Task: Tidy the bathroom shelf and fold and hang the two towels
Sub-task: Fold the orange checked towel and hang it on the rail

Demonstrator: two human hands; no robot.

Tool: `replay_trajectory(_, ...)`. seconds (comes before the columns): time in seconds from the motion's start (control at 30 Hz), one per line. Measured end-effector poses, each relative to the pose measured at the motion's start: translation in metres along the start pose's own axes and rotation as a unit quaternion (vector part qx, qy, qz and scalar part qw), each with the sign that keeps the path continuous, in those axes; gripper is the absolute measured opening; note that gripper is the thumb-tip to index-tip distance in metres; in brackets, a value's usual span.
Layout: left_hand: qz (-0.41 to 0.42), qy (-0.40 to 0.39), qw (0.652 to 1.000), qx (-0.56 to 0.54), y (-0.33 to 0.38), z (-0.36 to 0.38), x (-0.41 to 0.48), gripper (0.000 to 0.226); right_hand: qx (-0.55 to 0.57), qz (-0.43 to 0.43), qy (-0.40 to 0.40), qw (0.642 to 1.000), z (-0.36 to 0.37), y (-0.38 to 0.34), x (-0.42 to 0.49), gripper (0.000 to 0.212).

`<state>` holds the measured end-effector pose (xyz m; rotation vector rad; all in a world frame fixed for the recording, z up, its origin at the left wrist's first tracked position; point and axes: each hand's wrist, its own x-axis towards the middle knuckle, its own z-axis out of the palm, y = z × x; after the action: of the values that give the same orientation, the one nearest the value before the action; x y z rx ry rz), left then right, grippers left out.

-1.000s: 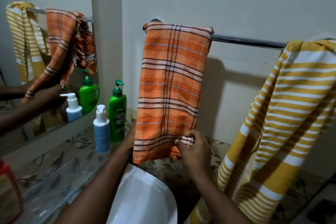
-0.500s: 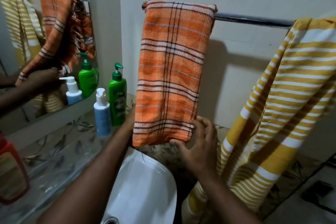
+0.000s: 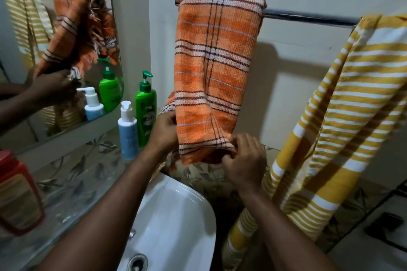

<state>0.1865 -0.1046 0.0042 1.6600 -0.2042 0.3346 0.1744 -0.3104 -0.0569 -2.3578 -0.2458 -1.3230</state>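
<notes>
So, orange towel (image 3: 213,72): coarse waffle-ish weave, dark and white plaid lines, folded into a long narrow panel and draped over the chrome rail (image 3: 308,16) at 12 o'clock from my hands. A frayed fringe pokes out behind its left edge. The bottom hem is bunched up rather than flat.

The yellow towel (image 3: 352,105) is at 3 o'clock on the same rail. It's soft, white-striped, hanging loose and unfolded in long slanted folds, with its tail dropping past the sink (image 3: 176,215). A bare stretch of rail runs between the two towels, so they're apart up top.

At 9 o'clock the green bottle (image 3: 145,110) and blue bottle (image 3: 127,132), both pump types, stand upright just beside each other on the glass shelf (image 3: 72,182), close to my left wrist. The smooth white sink sits at 6 o'clock under my forearms.

Both arms reach up and forward. My left hand (image 3: 164,132) has its fingers curled round the towel's lower left edge, thumb on the front. My right hand (image 3: 244,160) pinches the bottom right corner, knuckles up, fingers tucked into the bunched cloth.
</notes>
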Motion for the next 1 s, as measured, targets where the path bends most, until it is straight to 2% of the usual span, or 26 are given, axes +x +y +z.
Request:
replay_trajectory(0.07,-0.02,0.026,0.999,-0.028,0.005,-0.006,-0.002,0.013,0.012,0.007,0.02,1.0,-0.004,0.0,0.001,0.026)
replay_trajectory(0.13,-0.021,0.036,0.995,-0.087,0.01,-0.01,-0.005,0.036,0.003,-0.003,0.017,1.0,-0.005,-0.003,0.003,0.024)
replay_trajectory(0.2,-0.03,-0.019,0.988,-0.15,0.021,-0.011,-0.016,0.056,-0.019,-0.018,0.0,1.0,-0.003,-0.009,0.003,0.027)
replay_trajectory(0.27,-0.025,-0.085,0.99,-0.106,0.023,-0.014,-0.02,0.067,-0.024,-0.036,-0.02,0.999,-0.001,-0.015,0.002,0.032)
replay_trajectory(0.3,-0.019,-0.092,0.994,-0.058,0.024,-0.014,-0.02,0.064,-0.017,-0.041,-0.028,0.999,0.0,-0.018,0.002,0.035)
replay_trajectory(0.37,-0.014,-0.052,0.998,-0.011,0.024,-0.014,-0.017,0.039,0.015,-0.027,-0.033,0.999,0.0,-0.019,-0.002,0.04)
replay_trajectory(0.43,-0.049,-0.016,0.998,-0.046,0.024,-0.014,-0.011,0.019,0.043,0.013,-0.035,0.998,0.004,-0.015,-0.007,0.054)
replay_trajectory(0.53,-0.082,-0.032,0.989,-0.115,0.023,-0.017,-0.01,0.014,0.05,0.041,-0.089,0.994,0.012,-0.015,-0.014,0.082)
replay_trajectory(0.57,-0.085,-0.035,0.988,-0.125,0.021,-0.017,-0.01,0.014,0.065,0.053,-0.099,0.992,0.014,-0.018,-0.016,0.084)
replay_trajectory(0.67,-0.078,-0.025,0.989,-0.125,0.017,-0.015,-0.007,0.015,0.129,0.118,-0.059,0.983,0.011,-0.023,-0.013,0.06)
replay_trajectory(0.8,-0.056,0.051,0.994,-0.081,0.009,-0.017,0.001,0.014,0.135,0.129,0.027,0.982,0.005,-0.009,-0.002,0.033)
replay_trajectory(0.9,-0.048,0.086,0.993,-0.069,0.004,-0.013,0.002,0.008,0.149,0.15,0.037,0.977,0.001,-0.001,-0.003,0.03)
replay_trajectory(1.0,-0.06,0.113,0.987,-0.093,0.001,-0.009,0.003,0.002,0.209,0.154,0.032,0.965,0.001,0.0,-0.011,0.029)
